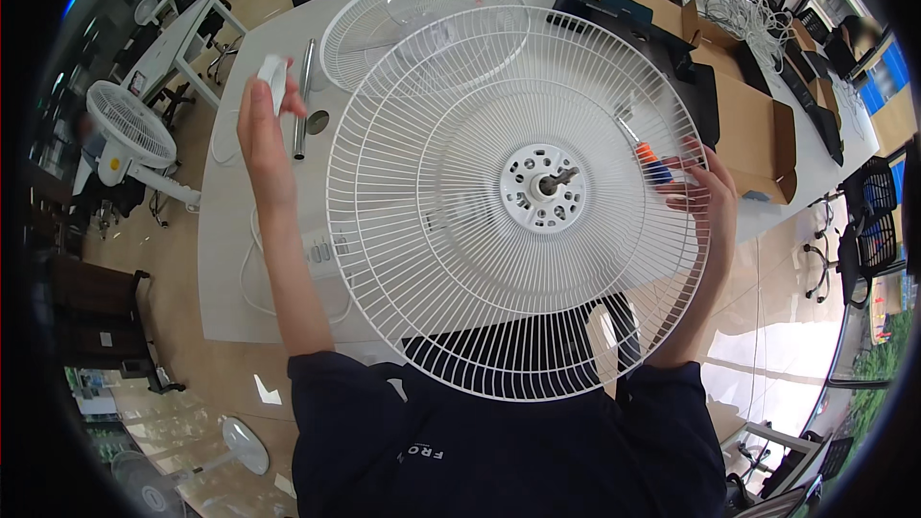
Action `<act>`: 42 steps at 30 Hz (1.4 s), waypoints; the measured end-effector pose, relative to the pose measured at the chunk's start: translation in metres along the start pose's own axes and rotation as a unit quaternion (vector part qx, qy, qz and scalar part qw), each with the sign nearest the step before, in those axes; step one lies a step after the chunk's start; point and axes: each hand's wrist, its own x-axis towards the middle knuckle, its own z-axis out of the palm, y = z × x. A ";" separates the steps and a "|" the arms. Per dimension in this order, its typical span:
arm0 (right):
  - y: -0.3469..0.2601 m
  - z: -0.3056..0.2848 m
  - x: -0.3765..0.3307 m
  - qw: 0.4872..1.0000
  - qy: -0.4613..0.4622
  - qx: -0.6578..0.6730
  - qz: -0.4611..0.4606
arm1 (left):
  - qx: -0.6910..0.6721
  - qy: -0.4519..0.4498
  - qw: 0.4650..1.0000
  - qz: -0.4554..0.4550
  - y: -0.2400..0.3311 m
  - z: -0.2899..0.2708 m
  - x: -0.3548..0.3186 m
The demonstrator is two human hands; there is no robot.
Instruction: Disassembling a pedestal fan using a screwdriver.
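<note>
Rear grille [518, 201] sits on the motor shaft [559, 178]; front grille [422, 29] waits on the desk [230, 259]. Left hand [261, 129] grips a white part [275, 77]; right hand [708, 197] grips a screwdriver [645, 155].

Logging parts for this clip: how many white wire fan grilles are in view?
3: one large grille in front of the person, a second grille lying on the table behind it, a third on the assembled fan at left. Others may be hidden.
</note>
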 end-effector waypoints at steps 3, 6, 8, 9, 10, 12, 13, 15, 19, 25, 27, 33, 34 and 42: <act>0.001 0.003 0.005 1.000 -0.004 0.009 -0.001 | 0.083 0.044 0.980 -0.174 -0.048 -0.010 -0.022; 0.004 -0.001 0.005 1.000 0.008 0.017 0.004 | 0.104 -0.066 0.965 -0.231 -0.099 -0.009 -0.023; 0.004 -0.001 0.008 1.000 0.001 0.012 0.011 | 0.138 -0.067 0.963 -0.221 -0.097 0.001 -0.031; 0.005 0.000 0.009 1.000 -0.004 0.011 0.011 | 0.155 -0.065 0.962 -0.216 -0.097 0.014 -0.029; 0.007 0.005 0.012 1.000 -0.009 0.011 0.008 | 0.174 -0.057 0.960 -0.214 -0.099 0.058 -0.003; 0.008 -0.001 0.011 1.000 0.003 0.013 0.004 | 0.203 -0.068 0.956 -0.199 -0.101 0.070 -0.009; 0.008 -0.001 0.011 1.000 0.008 0.009 0.002 | 0.219 -0.070 0.954 -0.191 -0.101 0.069 -0.014; 0.008 0.002 0.013 1.000 0.011 0.005 0.000 | 0.252 -0.074 0.949 -0.177 -0.104 0.073 -0.010; 0.012 0.000 0.017 1.000 0.026 0.012 0.002 | 0.315 -0.086 0.933 -0.150 -0.112 0.075 -0.010; 0.013 0.003 0.019 0.999 0.028 0.019 0.002 | 0.408 -0.101 0.900 -0.117 -0.136 0.068 0.007; 0.011 0.002 0.018 0.999 0.038 0.020 -0.002 | 0.437 -0.106 0.887 -0.104 -0.145 0.064 0.019; 0.007 0.000 0.014 0.999 0.028 0.029 -0.006 | 0.519 -0.123 0.844 -0.057 -0.172 0.064 0.062; 0.007 0.000 0.013 0.999 0.025 0.025 -0.003 | 0.518 -0.124 0.844 -0.056 -0.190 0.060 0.059; 0.003 0.007 0.005 0.999 0.029 -0.003 0.014 | 0.545 0.035 0.830 0.116 -0.207 0.051 0.050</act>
